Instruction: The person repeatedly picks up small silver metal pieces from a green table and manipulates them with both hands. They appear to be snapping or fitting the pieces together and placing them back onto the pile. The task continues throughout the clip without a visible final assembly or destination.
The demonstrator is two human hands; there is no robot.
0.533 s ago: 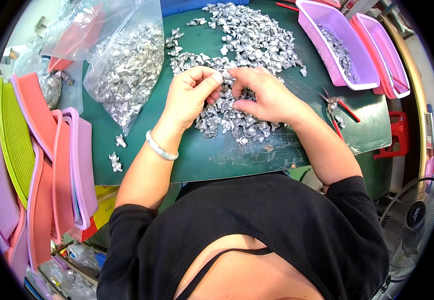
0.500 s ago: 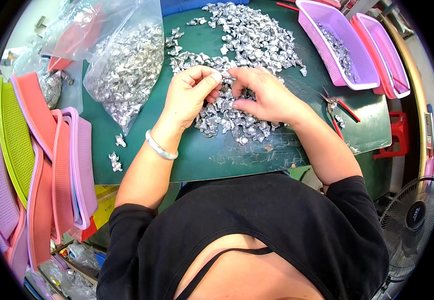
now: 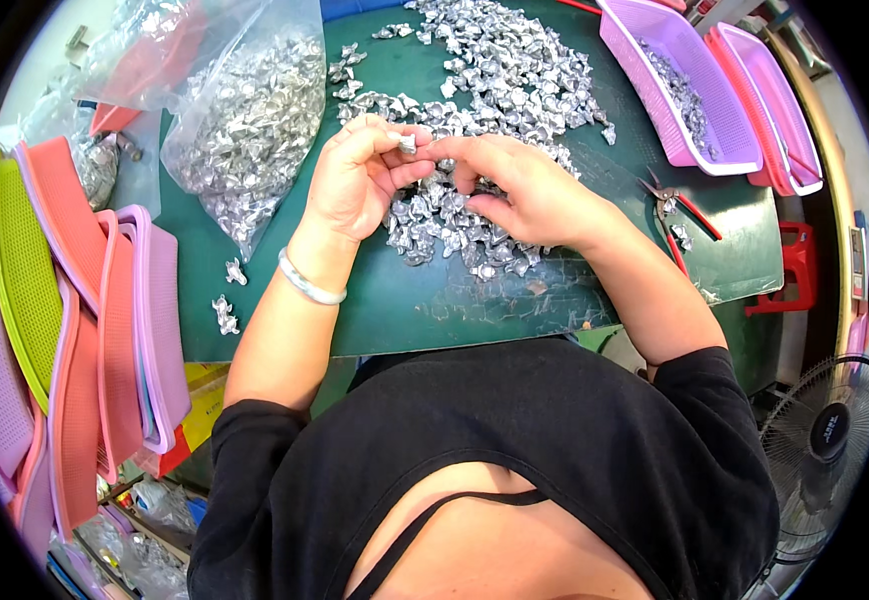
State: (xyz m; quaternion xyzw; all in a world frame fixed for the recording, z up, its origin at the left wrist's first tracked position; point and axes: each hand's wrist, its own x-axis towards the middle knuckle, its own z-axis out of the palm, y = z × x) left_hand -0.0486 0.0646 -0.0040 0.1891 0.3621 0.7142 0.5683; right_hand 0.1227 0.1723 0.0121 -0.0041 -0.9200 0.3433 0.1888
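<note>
Head cam, steep down, close over green mat.

Two bare forearms are seen rising from the lower middle of the frame and converging just above its centre. The left hand, a pale bangle worn on its wrist, is curled with the palm turned inward, thumb and forefinger pinched together at the tips. The right hand is held just beside it, knuckles up and fingers bent downward, its fingertips brought close to those of the left, while black short sleeves cover both upper arms.
</note>
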